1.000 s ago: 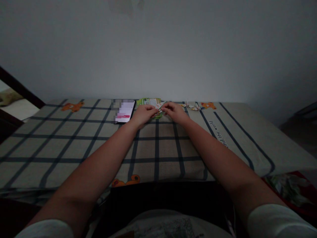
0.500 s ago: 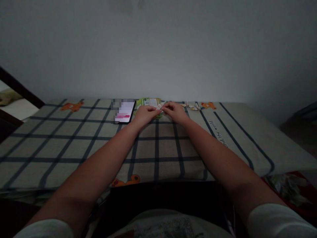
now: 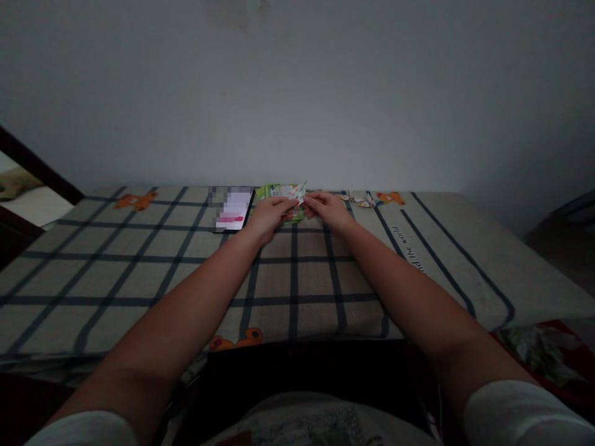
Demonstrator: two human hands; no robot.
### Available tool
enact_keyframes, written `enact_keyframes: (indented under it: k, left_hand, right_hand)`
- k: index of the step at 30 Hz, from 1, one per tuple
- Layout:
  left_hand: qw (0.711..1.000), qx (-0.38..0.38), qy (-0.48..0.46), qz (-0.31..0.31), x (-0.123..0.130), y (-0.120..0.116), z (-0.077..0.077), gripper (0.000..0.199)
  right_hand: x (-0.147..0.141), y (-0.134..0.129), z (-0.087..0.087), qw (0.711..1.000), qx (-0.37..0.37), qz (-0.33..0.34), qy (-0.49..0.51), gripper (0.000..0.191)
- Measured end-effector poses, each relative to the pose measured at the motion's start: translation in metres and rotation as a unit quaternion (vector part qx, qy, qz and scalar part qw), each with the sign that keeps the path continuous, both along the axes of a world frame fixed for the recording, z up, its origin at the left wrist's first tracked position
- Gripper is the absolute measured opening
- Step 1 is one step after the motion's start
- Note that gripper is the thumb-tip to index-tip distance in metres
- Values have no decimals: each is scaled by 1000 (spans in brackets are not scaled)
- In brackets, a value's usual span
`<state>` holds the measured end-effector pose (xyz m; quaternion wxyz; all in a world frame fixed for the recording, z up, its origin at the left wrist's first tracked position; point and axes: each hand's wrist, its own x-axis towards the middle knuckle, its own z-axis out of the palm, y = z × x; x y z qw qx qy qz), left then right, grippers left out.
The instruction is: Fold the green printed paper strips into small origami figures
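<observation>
A small white printed paper piece [image 3: 300,192] is pinched between both hands near the back of the table. My left hand [image 3: 274,214] grips its left side with thumb and fingers closed. From the right, my right hand [image 3: 326,207] holds the other side, fingertips almost meeting those of the left. Under and behind the hands lies a green printed packet [image 3: 268,191], partly covered by them. Crumpled scraps [image 3: 361,198] rest on the cloth to the right of my right hand.
A phone [image 3: 235,209] with a lit screen lies left of my left hand. The checked tablecloth [image 3: 186,272] covers the table, which meets a plain wall [image 3: 297,93]. A red container [image 3: 558,359] with crumpled material is below the right edge.
The paper piece now stands up higher between the fingertips. Both hands have shifted slightly, with the fingers of my left hand a little lower and more of the green packet showing.
</observation>
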<state>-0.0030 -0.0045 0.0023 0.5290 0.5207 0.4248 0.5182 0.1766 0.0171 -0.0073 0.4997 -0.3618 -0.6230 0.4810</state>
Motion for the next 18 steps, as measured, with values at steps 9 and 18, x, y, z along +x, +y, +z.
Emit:
enact_keyframes:
  k: [9,18]
  left_hand:
    - [999,18,41,7,1,-1,-3,31]
    - [998,37,46,-16,1,-1,-6,32]
  right_hand:
    - [-1,-4,2,999,-40,-1,9,37]
    - [-2,-1,-1,995,-71,20,63,41]
